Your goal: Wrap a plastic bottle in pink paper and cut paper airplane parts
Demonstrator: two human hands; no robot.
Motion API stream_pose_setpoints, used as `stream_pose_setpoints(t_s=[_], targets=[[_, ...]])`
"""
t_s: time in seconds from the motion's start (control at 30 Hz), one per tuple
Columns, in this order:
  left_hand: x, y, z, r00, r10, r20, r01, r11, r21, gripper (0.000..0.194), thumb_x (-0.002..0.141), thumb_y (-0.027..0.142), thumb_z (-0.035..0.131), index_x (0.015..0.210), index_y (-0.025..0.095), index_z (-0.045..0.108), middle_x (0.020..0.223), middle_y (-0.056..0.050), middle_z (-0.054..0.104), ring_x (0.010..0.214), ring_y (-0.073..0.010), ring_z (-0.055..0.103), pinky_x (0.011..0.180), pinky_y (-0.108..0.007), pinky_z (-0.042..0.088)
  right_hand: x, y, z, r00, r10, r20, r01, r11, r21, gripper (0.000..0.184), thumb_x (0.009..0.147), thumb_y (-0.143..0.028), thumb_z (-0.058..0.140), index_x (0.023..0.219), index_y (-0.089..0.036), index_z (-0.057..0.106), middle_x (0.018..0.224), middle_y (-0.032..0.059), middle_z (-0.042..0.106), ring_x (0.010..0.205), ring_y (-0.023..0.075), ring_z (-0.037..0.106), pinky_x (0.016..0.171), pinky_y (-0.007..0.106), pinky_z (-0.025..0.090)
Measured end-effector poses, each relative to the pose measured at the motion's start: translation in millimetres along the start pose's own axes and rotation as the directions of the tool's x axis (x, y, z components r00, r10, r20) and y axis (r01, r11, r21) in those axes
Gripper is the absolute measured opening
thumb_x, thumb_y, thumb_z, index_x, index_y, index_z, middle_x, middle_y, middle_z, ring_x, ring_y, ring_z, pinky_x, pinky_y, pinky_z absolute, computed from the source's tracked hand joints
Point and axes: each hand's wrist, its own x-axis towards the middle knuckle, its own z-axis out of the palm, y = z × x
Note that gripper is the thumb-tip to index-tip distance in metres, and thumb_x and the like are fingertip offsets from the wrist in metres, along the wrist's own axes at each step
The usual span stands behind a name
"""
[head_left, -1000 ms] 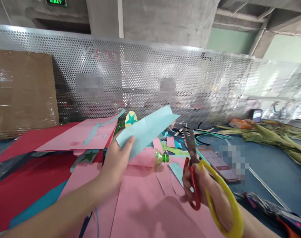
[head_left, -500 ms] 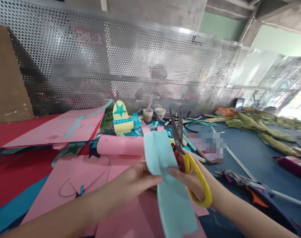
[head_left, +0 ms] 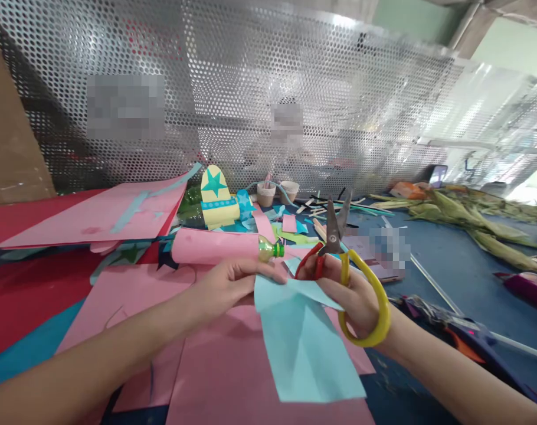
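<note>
A sheet of light blue paper [head_left: 308, 354] hangs between my hands, bent over at its top edge. My left hand [head_left: 239, 282] is closed on the upper left part of it, the thumb in front. In my right hand [head_left: 354, 295] is a pair of scissors [head_left: 334, 233] with one yellow and one red handle loop. The blades point up and away from me and stand apart, off the paper. The right thumb also presses the paper's right corner. Beyond my hands lies a green bottle [head_left: 277, 250] wrapped in pink paper [head_left: 215, 246].
Pink sheets [head_left: 233, 378] spread under my hands. A stack of red and pink paper [head_left: 104, 212] stands at left, with a yellow star-decorated piece [head_left: 219, 209] near two small cups [head_left: 266, 193]. A phone [head_left: 370, 257], glue gun [head_left: 454, 330] and corn husks [head_left: 463, 221] lie at right.
The light blue paper has swung down and folded over at the top. My right hand and scissors have shifted right, away from the left hand. The bottle's green neck has come into view.
</note>
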Motion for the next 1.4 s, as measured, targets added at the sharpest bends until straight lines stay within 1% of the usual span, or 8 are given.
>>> stream_pose_setpoints(t_s=[0.3, 0.63, 0.73, 0.8, 0.93, 1.07, 1.17, 1.4], targets=[[8, 3, -17.5, 0.99, 0.122, -0.075, -0.085, 0.922, 0.379, 0.026, 0.083, 0.028, 0.051, 0.086, 0.025, 0.077, 0.094, -0.001, 0.075, 0.083, -0.0192, 0.068, 0.073, -0.027, 0.051, 1, 17, -25, 0.987, -0.103, -0.124, -0.036, 0.611, -0.791, 0.027, 0.086, -0.045, 0.045, 0.084, -0.02, 0.055, 0.087, 0.016, 0.063, 0.086, 0.0349, 0.062, 0.071, 0.042, 0.044], [4, -5, -11.0, 0.992, 0.123, 0.016, -0.119, 0.906, 0.406, 0.025, 0.085, 0.031, 0.054, 0.09, 0.025, 0.078, 0.099, -0.003, 0.077, 0.096, -0.0233, 0.069, 0.08, -0.031, 0.052, -3, 11, -26, 0.999, -0.053, -0.002, 0.012, 0.256, -0.967, 0.029, 0.087, -0.042, 0.058, 0.076, -0.017, 0.066, 0.083, 0.021, 0.068, 0.083, 0.038, 0.067, 0.073, 0.046, 0.05], [5, -9, -10.9, 0.982, 0.185, 0.027, -0.18, 0.896, 0.406, 0.025, 0.087, 0.031, 0.054, 0.091, 0.024, 0.078, 0.098, -0.003, 0.077, 0.097, -0.0228, 0.069, 0.081, -0.03, 0.052, -7, 5, -25, 0.975, -0.214, -0.053, 0.027, 0.355, -0.934, 0.03, 0.088, -0.045, 0.054, 0.081, -0.018, 0.063, 0.086, 0.0164, 0.068, 0.088, 0.036, 0.066, 0.08, 0.048, 0.049], [4, -11, -10.1, 0.97, 0.239, 0.04, -0.237, 0.895, 0.377, 0.023, 0.086, 0.027, 0.055, 0.092, 0.024, 0.078, 0.102, -0.003, 0.077, 0.104, -0.0231, 0.067, 0.085, -0.03, 0.051, -9, 4, -21, 0.95, -0.298, -0.094, 0.109, 0.596, -0.795, 0.033, 0.088, -0.05, 0.053, 0.094, -0.019, 0.061, 0.095, 0.0136, 0.068, 0.094, 0.0327, 0.065, 0.082, 0.046, 0.049], [1, -9, -4.9, 0.97, 0.242, 0.018, -0.235, 0.92, 0.313, 0.022, 0.088, 0.027, 0.057, 0.095, 0.027, 0.077, 0.111, -0.001, 0.074, 0.111, -0.0243, 0.064, 0.087, -0.03, 0.05, -10, 11, -8, 0.989, 0.0, 0.15, 0.027, 0.984, -0.178, 0.043, 0.08, -0.052, 0.066, 0.109, -0.022, 0.053, 0.091, 0.0051, 0.067, 0.081, 0.0226, 0.065, 0.066, 0.033, 0.05], [1, -7, 2.3, 0.995, 0.008, -0.102, -0.004, 0.999, 0.044, 0.039, 0.089, 0.044, 0.057, 0.126, 0.03, 0.063, 0.114, -0.002, 0.072, 0.103, -0.0239, 0.066, 0.081, -0.031, 0.052, -6, 14, -1, 0.975, 0.07, 0.211, -0.098, 0.987, 0.125, 0.039, 0.074, -0.039, 0.073, 0.101, -0.023, 0.049, 0.072, -0.0038, 0.061, 0.068, 0.0169, 0.061, 0.06, 0.028, 0.046], [4, -10, 5.3, 0.98, -0.197, -0.013, 0.191, 0.961, -0.201, 0.059, 0.086, 0.065, 0.051, 0.126, 0.023, 0.062, 0.096, -0.006, 0.075, 0.079, -0.0219, 0.069, 0.062, -0.028, 0.053, -3, 14, -2, 0.983, 0.053, 0.177, -0.098, 0.962, 0.255, 0.042, 0.072, -0.034, 0.075, 0.101, -0.024, 0.046, 0.078, -0.0032, 0.066, 0.075, 0.0171, 0.064, 0.069, 0.03, 0.05], [5, -28, 11.3, 0.983, -0.176, 0.048, 0.18, 0.98, -0.086, 0.035, 0.074, 0.04, 0.08, 0.096, 0.015, 0.072, 0.074, -0.003, 0.073, 0.074, -0.0177, 0.068, 0.061, -0.023, 0.051, -1, 20, -2, 0.99, 0.074, 0.122, -0.115, 0.92, 0.374, 0.05, 0.072, -0.029, 0.077, 0.111, -0.025, 0.047, 0.086, -0.0024, 0.072, 0.078, 0.0164, 0.067, 0.071, 0.029, 0.053]])
